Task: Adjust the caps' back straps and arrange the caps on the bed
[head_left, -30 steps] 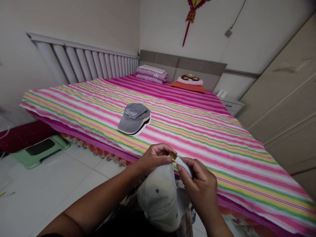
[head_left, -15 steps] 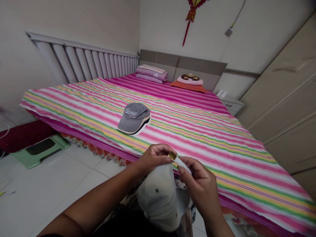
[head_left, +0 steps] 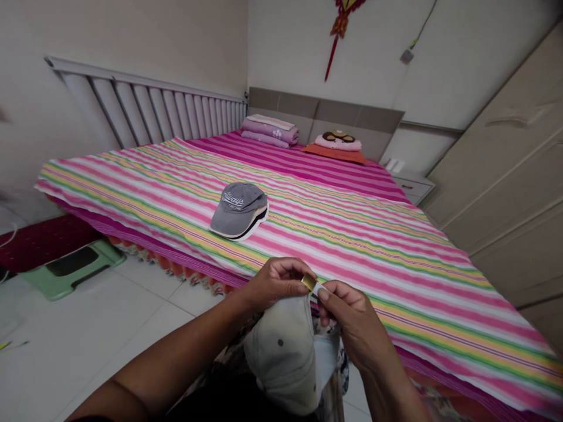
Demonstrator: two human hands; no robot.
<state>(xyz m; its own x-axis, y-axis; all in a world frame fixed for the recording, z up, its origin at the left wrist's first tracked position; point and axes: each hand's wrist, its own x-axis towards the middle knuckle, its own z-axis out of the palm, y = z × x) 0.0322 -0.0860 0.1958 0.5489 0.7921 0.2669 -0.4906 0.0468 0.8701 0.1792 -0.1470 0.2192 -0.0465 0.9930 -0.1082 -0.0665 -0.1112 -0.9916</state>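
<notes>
A cream cap (head_left: 281,357) hangs upside down in front of me, above my lap. My left hand (head_left: 275,284) pinches the cap's back band beside a small brass buckle (head_left: 308,283). My right hand (head_left: 354,325) is closed on the pale strap that runs out of the buckle. Both hands meet at the buckle, just short of the bed's near edge. A grey cap with white lettering (head_left: 240,209) lies on the striped bedspread (head_left: 373,246), on top of other caps whose brims show beneath it.
The bed fills the middle, with folded purple bedding (head_left: 270,130) and a pink cartoon pillow (head_left: 338,142) at the headboard. A green plastic stool (head_left: 70,268) under a red mat stands on the white tiled floor at left. A wardrobe (head_left: 505,176) and a nightstand (head_left: 411,184) stand at right.
My right hand has drawn in towards the buckle and turned down, so less of the pale strap shows. The left hand and the cap have hardly moved.
</notes>
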